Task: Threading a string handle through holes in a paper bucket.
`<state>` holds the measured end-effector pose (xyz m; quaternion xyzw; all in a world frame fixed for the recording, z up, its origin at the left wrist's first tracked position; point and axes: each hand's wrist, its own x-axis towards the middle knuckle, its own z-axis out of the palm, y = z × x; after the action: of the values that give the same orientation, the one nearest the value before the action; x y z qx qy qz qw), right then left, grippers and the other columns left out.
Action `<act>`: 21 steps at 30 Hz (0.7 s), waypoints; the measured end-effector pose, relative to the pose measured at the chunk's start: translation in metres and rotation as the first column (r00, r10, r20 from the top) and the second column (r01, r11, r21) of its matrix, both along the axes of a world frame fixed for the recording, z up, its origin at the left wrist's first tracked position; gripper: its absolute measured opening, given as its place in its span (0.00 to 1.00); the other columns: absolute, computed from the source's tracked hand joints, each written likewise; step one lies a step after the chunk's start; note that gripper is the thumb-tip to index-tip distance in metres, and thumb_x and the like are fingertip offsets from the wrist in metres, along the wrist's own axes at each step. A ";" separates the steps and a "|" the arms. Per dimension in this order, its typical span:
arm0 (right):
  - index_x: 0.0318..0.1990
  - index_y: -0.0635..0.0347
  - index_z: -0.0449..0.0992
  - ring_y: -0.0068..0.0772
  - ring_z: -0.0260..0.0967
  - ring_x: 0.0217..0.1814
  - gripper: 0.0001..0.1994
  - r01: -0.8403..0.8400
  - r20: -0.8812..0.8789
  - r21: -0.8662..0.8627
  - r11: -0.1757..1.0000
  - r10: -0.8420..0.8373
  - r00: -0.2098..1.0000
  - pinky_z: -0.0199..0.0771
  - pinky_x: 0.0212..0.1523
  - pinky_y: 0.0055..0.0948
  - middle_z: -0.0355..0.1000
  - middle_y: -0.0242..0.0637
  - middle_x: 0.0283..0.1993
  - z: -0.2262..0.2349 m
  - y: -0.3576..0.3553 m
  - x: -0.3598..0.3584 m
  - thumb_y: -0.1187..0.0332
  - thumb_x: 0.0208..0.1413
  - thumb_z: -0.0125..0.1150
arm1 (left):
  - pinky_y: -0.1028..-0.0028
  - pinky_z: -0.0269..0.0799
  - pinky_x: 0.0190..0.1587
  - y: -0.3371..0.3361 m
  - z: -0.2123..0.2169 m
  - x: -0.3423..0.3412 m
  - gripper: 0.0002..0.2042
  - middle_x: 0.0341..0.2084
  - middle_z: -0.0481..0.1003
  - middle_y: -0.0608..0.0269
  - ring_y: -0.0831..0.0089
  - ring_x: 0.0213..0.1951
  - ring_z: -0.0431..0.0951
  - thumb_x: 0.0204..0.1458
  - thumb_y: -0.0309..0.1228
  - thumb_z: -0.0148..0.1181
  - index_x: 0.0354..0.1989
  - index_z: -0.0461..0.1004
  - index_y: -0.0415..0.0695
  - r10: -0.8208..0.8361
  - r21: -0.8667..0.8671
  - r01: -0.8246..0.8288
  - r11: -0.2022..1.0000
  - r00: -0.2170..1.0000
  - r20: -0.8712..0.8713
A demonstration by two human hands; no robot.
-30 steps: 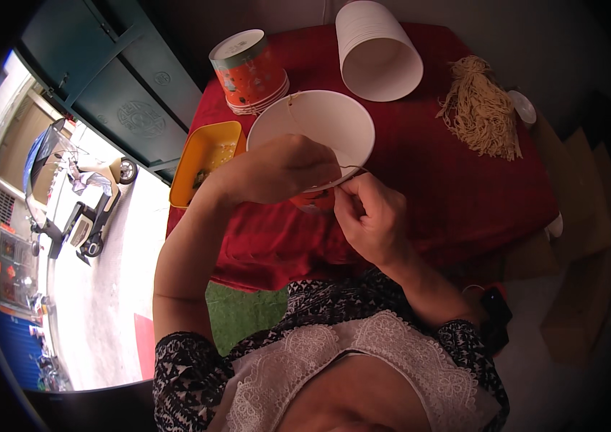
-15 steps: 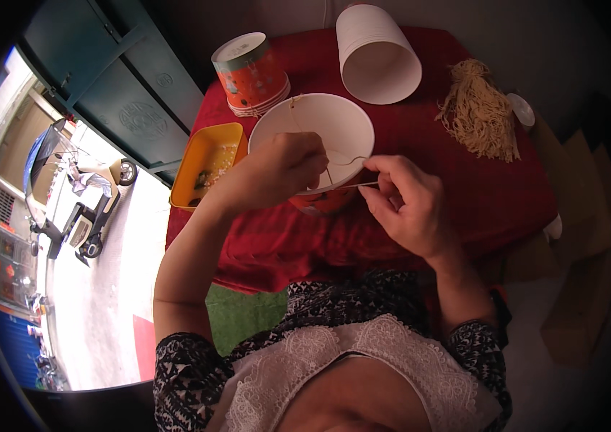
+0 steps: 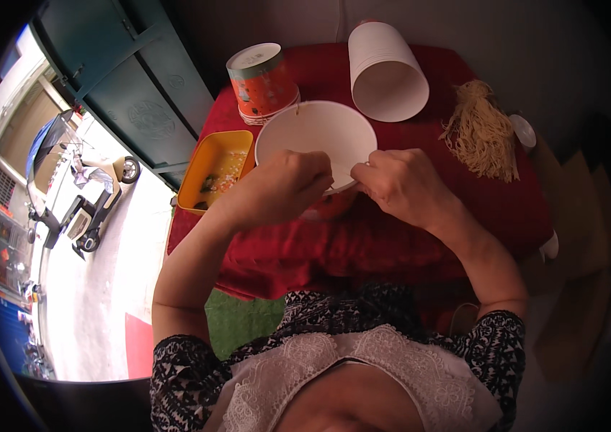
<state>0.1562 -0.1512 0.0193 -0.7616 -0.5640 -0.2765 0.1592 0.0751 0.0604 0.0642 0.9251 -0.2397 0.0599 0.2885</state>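
A round paper bucket with a white inside and a red outside stands near the table's front edge, its mouth facing up. At its far rim a small tan knot of string shows. Over the near left of the mouth, my left hand is closed in a pinch on string. My right hand is closed at the near right rim, thumb and fingers together on string. Most of the string is hidden by my fingers.
The table has a red cloth. A yellow tray with small bits stands left, behind it a stack of upturned orange buckets. A white bucket stack lies at the back; a tan string bundle lies right.
My right hand has turned over, palm down, and drawn in at the rim; the loose string between the hands no longer shows. The view has shifted slightly.
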 end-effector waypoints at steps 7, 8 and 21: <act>0.22 0.57 0.67 0.28 0.67 0.22 0.06 -0.025 0.415 0.218 0.976 -0.069 0.907 0.69 0.18 0.26 0.62 0.33 0.21 -0.006 0.021 0.047 0.75 0.42 0.59 | 0.61 0.70 0.32 0.001 -0.007 0.027 0.05 0.23 0.74 0.46 0.50 0.30 0.77 0.54 0.26 0.53 0.31 0.71 0.36 0.161 0.107 -0.175 0.979 0.979 0.128; 0.21 0.57 0.67 0.27 0.66 0.21 0.06 -0.025 0.434 0.218 0.976 -0.073 0.898 0.68 0.18 0.25 0.62 0.32 0.20 -0.008 0.025 0.053 0.75 0.42 0.59 | 0.59 0.70 0.33 0.002 -0.012 0.033 0.05 0.24 0.74 0.44 0.47 0.31 0.77 0.54 0.26 0.53 0.32 0.70 0.36 0.194 0.090 -0.210 0.974 0.968 0.160; 0.20 0.56 0.68 0.25 0.67 0.15 0.05 -0.010 0.392 0.172 0.985 -0.059 0.918 0.66 0.15 0.23 0.65 0.31 0.14 -0.076 0.031 0.084 0.76 0.41 0.58 | 0.57 0.72 0.39 -0.003 -0.097 0.079 0.03 0.29 0.74 0.45 0.48 0.34 0.75 0.46 0.23 0.52 0.25 0.70 0.37 0.193 0.156 -0.259 0.953 0.918 0.346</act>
<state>0.2403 -0.1201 -0.0563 -0.6806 -0.5491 -0.4741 0.1029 0.1540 0.0571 -0.0333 0.9478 -0.1802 0.2212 0.1422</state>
